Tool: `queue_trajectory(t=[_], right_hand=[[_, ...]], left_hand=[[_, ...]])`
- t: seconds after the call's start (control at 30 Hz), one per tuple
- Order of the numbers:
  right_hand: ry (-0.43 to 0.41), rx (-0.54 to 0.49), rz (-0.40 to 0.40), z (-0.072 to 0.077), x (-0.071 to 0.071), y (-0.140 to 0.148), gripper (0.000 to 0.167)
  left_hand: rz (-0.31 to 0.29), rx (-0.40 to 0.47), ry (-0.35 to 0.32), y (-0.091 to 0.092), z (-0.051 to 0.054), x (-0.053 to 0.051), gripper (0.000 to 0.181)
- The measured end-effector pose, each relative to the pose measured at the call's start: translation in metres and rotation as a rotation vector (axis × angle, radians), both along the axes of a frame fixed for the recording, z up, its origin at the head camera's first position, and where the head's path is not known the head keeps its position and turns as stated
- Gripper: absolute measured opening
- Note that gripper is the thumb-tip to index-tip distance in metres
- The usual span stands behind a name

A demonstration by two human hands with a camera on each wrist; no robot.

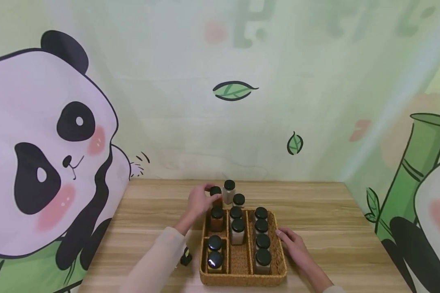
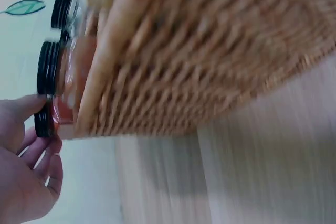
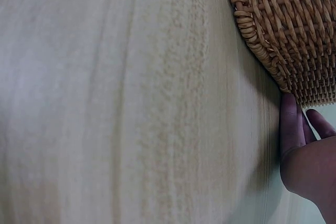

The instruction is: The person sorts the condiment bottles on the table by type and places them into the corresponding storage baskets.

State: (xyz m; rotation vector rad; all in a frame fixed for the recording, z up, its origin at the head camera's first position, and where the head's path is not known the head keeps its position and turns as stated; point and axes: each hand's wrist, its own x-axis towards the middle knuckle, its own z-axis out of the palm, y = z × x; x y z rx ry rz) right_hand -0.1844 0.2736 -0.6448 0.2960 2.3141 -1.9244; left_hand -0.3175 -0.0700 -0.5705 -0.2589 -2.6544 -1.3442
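My left hand (image 1: 199, 201) holds a black-lidded jar of red spice (image 1: 215, 190) at the back left of a wicker basket (image 1: 242, 280). In the left wrist view the thumb and fingers pinch that jar's black lid (image 2: 43, 121); its lower part is hidden behind the basket wall. A second jar with reddish contents (image 1: 216, 223) stands in the back-left compartment. My right hand (image 1: 295, 248) rests its fingers against the basket's right side. The right wrist view shows these fairly straight fingers (image 3: 290, 121) by the lower edge of the woven wall (image 3: 294, 30).
Two pale-filled jars, one clear-sided (image 1: 229, 192) and one shorter-looking (image 1: 238, 200), stand behind the basket. Black-lidded jars fill parts of the middle and right compartments (image 1: 262, 257); two more (image 1: 214, 260) sit front left. A small black object (image 1: 185, 257) lies left of the basket on the wooden table (image 1: 333, 228).
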Motion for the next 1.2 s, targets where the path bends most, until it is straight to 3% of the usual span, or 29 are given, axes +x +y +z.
queue_trajectory(t=[0.27,0.53,0.77,1.0,1.2], right_hand=[[-0.001,-0.004,0.002,0.001,0.0,0.0,0.063],[-0.017,-0.037,0.007,0.0,0.0,-0.001,0.063],[-0.015,-0.044,0.004,0.0,0.0,-0.001,0.062],[-0.015,-0.039,0.018,0.001,0.0,0.001,0.063],[-0.01,-0.021,0.036,-0.001,0.001,0.002,0.066]], left_hand=[[-0.02,0.001,0.05,-0.031,0.017,0.006,0.046],[-0.08,-0.03,0.135,-0.05,0.044,0.024,0.049],[-0.151,0.01,0.233,-0.053,0.07,0.045,0.046],[-0.243,-0.007,0.197,-0.047,0.088,0.072,0.047],[-0.311,-0.048,0.154,-0.039,0.09,0.085,0.049]])
